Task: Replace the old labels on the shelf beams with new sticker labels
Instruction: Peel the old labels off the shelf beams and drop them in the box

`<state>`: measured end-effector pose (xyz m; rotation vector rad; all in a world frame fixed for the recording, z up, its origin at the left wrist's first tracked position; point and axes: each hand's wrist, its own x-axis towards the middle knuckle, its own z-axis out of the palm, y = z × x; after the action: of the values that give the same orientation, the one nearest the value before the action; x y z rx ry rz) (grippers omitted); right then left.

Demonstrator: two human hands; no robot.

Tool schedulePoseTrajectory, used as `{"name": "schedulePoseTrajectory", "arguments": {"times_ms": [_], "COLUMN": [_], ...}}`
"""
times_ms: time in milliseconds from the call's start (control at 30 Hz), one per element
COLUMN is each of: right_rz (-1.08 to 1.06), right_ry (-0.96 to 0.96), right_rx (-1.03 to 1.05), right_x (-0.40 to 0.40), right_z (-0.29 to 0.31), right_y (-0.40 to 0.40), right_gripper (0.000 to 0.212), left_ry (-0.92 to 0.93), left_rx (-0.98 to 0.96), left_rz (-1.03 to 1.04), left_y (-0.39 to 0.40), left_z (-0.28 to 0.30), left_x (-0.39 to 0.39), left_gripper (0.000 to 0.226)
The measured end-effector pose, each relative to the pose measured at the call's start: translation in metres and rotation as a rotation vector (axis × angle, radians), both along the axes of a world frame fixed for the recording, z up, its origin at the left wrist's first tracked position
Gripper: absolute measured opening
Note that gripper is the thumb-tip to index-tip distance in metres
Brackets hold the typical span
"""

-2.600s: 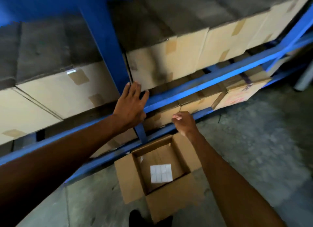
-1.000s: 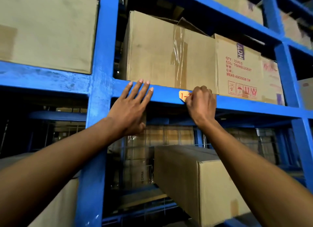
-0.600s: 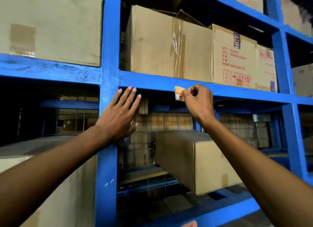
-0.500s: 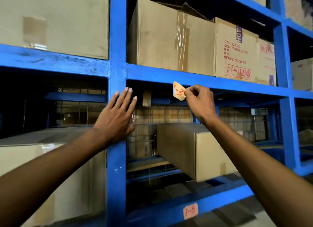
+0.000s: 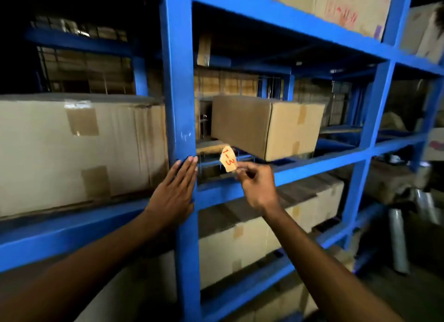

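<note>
The left hand [image 5: 174, 193] lay flat, fingers straight, against the blue upright post [image 5: 179, 86]. Just right, the right hand [image 5: 258, 187] pinched the peeled orange label [image 5: 228, 161] marked "1-3", clear of the shelf beam [image 5: 312, 170]. Farther back sat a cardboard box [image 5: 266, 126].

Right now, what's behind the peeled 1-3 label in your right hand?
Behind the 1-3 label pinched in the right hand are a wire-mesh shelf deck and the corner of a cardboard box. The label's back and what lies directly behind it are hidden.
</note>
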<state>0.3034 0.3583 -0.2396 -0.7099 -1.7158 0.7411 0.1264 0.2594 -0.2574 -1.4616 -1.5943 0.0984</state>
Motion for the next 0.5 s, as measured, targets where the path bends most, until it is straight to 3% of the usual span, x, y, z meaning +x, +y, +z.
{"name": "schedulePoseTrajectory", "arguments": {"times_ms": [200,500], "right_rz": [-0.036,-0.130], "right_ry": [-0.132,-0.564], "right_rx": [-0.272,-0.604], "right_x": [0.002,0.031], "right_z": [-0.147,-0.322], "right_y": [-0.031,-0.065], "right_gripper": [0.020,0.019], "left_ry": [-0.101,-0.092], "left_rx": [-0.271,-0.348], "left_rz": [0.077,0.101], "left_y": [-0.017,-0.010], "left_z": [-0.104,-0.202], "left_x": [0.007,0.009], "left_gripper": [0.082,0.086]}}
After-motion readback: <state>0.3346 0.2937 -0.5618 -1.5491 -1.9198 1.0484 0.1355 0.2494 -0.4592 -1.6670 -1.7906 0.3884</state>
